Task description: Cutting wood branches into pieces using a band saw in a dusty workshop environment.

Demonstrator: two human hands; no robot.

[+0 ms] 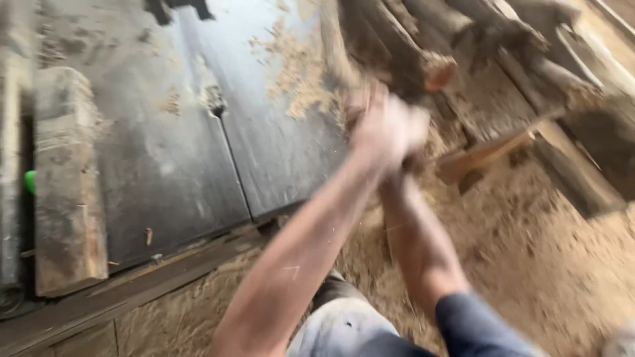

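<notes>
both arms reach forward to a log (403,56) lying at the near edge of a pile of logs (529,46), just past the far right corner of the dark metal bench (198,152). the left hand (387,129) is blurred but looks closed round the log's underside; the right hand (413,162) sits just below it, mostly hidden, so i cannot tell its grip. sawdust (529,251) covers the floor beneath, and a worn plank (66,185) lies along the bench's left side.

Open room: dark metal table top (198,152), flat and bare ahead-left of my hands; sawdust floor (542,264) to my right. Obstacles: stacked logs (430,53) crowding just beyond my knuckles; wooden block (66,185) lying along the table's left edge; slanted plank (489,152) right of my wrists.
</notes>
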